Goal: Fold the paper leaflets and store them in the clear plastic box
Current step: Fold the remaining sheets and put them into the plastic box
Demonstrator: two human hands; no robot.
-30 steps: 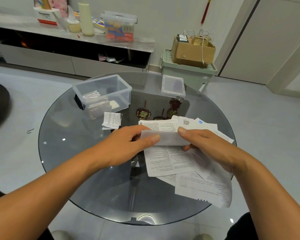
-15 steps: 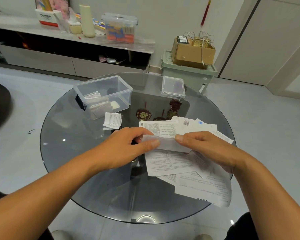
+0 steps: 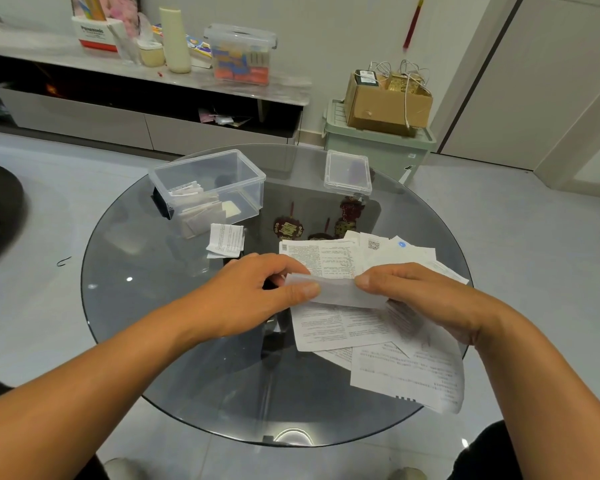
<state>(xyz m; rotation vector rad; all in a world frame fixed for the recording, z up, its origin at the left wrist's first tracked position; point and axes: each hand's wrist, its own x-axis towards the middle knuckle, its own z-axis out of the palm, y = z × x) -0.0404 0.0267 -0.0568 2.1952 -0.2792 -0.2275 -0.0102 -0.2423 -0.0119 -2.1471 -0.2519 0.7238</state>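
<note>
- Our left hand (image 3: 253, 296) and right hand (image 3: 426, 299) each pinch one end of a folded leaflet (image 3: 336, 291).
- We hold it above the loose leaflets (image 3: 347, 327) on the bench (image 3: 153, 306); its long axis runs left to right.
- The clear plastic box (image 3: 208, 188) sits far-left.

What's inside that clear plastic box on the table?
The clear plastic box holds several folded leaflets stacked at its left end. How many cannot be told, since they overlap.
</note>
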